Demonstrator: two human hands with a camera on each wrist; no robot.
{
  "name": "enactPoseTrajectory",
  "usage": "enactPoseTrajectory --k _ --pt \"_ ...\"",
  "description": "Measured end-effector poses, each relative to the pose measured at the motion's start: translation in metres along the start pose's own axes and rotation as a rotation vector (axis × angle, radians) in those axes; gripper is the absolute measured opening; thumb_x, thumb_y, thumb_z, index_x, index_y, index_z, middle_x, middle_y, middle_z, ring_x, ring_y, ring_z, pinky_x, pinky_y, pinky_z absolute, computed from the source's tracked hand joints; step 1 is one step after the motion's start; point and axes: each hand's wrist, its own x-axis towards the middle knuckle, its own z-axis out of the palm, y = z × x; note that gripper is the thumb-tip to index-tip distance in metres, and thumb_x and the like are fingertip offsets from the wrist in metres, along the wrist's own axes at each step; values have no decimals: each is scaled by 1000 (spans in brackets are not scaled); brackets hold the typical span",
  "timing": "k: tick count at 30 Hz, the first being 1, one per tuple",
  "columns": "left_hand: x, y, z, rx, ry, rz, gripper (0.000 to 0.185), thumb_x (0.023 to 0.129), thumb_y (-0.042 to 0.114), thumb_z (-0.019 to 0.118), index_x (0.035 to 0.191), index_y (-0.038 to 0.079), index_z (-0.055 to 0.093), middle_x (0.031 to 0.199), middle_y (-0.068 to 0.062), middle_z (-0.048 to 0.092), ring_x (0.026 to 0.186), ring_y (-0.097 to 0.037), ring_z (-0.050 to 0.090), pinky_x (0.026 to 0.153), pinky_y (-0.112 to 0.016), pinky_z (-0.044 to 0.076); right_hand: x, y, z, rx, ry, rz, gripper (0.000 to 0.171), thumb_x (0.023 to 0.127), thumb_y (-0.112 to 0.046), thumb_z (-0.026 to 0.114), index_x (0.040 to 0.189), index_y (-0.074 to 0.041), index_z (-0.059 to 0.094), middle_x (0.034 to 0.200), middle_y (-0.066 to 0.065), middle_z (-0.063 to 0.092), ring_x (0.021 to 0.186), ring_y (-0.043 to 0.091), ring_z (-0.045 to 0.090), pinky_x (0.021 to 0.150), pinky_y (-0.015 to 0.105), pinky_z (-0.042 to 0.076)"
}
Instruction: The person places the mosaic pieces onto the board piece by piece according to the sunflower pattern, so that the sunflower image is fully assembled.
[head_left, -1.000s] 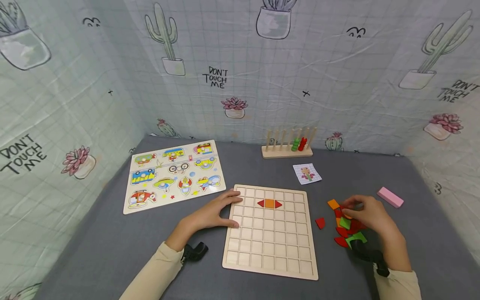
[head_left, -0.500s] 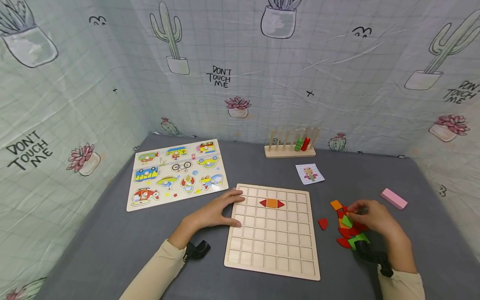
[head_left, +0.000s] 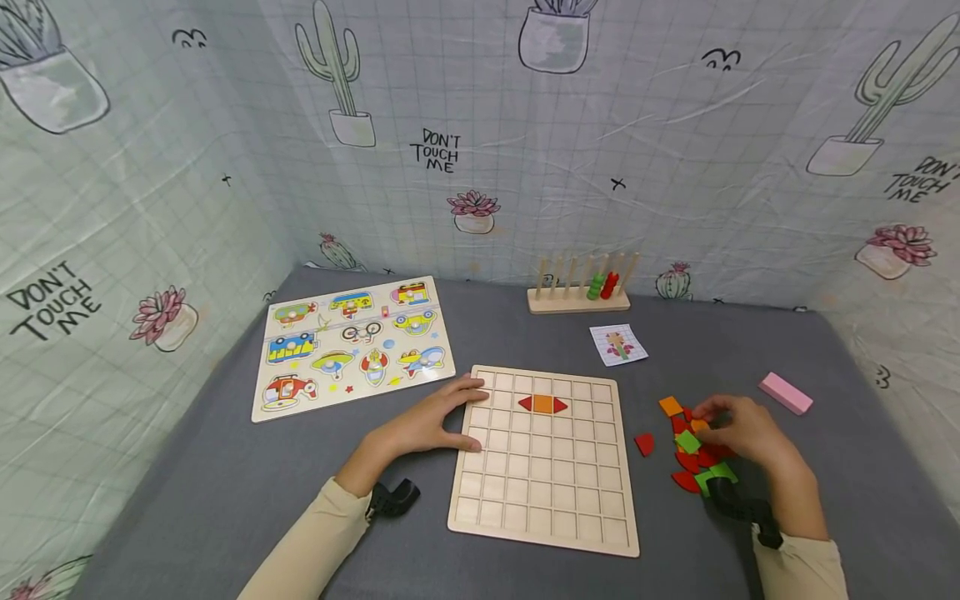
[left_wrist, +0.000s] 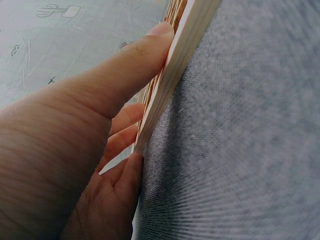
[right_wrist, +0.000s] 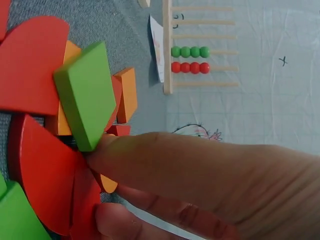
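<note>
A wooden grid board (head_left: pixel 547 492) lies flat on the grey cloth, with an orange square flanked by two red triangles (head_left: pixel 542 405) in its second row. My left hand (head_left: pixel 461 412) rests on the board's left edge, fingers straight across the top and thumb along the side (left_wrist: pixel 150 50). To the right is a pile of red, green and orange pieces (head_left: pixel 693 462). My right hand (head_left: pixel 705 421) sits over the pile with curled fingers, pinching a small orange piece (right_wrist: pixel 107 182). A green piece (right_wrist: pixel 87 95) leans on red ones just beyond the thumb.
A vehicle peg puzzle (head_left: pixel 351 346) lies at the back left. A bead rack (head_left: pixel 579 292) stands by the far wall, with a picture card (head_left: pixel 618 344) before it. A pink block (head_left: pixel 785 392), an orange square (head_left: pixel 671 406) and a red piece (head_left: pixel 644 443) lie loose. Printed fabric walls enclose the table.
My right fingers have shifted slightly within the pile and now close on an orange piece; the green piece sits lower. The left hand and the board have stayed put.
</note>
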Motion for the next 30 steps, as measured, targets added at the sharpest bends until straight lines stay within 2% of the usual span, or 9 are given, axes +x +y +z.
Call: enactPoseTrajectory --k 7,14,23,30 --pt "0 0 0 5 4 -2 76 81 37 80 145 11 47 157 -5 30 148 -26 18 115 -48 26 1 0 3 -4 26 1 23 79 -8 76 97 4 66 87 10 62 66 16 55 56 29 46" --pt "-1 -1 0 5 2 5 76 81 37 80 145 11 47 157 -5 30 148 -26 18 115 -48 26 0 -3 4 -35 55 0 22 82 -8 73 97 5 65 86 11 63 65 17 56 56 32 45" --pt "-1 -1 0 4 0 -3 76 81 36 80 145 11 47 157 -5 30 148 -26 18 116 -48 26 -1 -17 3 -39 78 -74 24 82 -8 75 100 6 67 89 15 66 69 20 61 55 29 48" --pt "-1 0 -1 -4 -2 -2 76 81 37 80 145 11 47 157 -5 30 148 -26 18 115 -48 26 2 -36 11 -46 90 -123 23 81 -6 76 99 5 69 91 15 67 67 17 59 56 27 47"
